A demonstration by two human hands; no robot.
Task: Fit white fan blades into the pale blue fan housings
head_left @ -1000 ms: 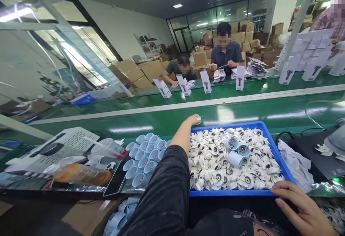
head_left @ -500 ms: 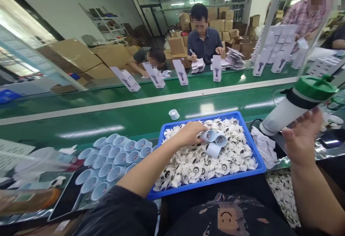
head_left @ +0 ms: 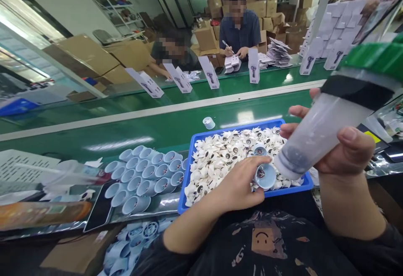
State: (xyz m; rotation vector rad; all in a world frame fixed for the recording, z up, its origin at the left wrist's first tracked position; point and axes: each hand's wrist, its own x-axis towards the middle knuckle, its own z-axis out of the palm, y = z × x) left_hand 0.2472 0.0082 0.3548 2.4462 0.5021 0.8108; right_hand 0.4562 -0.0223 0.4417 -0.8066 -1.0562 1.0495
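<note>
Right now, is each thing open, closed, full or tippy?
Blue cup: in left hand, open end showing, bits inside.
Bottle: tilted in right hand, green lid on.
Blue tray: heaped with white bladed parts.
Cup on green belt: apart from the others.
Grouped cups: close together, open ends showing.
White boxes: standing in a row.

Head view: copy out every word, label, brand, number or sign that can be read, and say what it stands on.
No word or number can be read.
White boxes: print too small.
Orange bottle: label blurred.
Green-capped bottle: no readable print.
Black shirt: a printed smile, no readable words.
</note>
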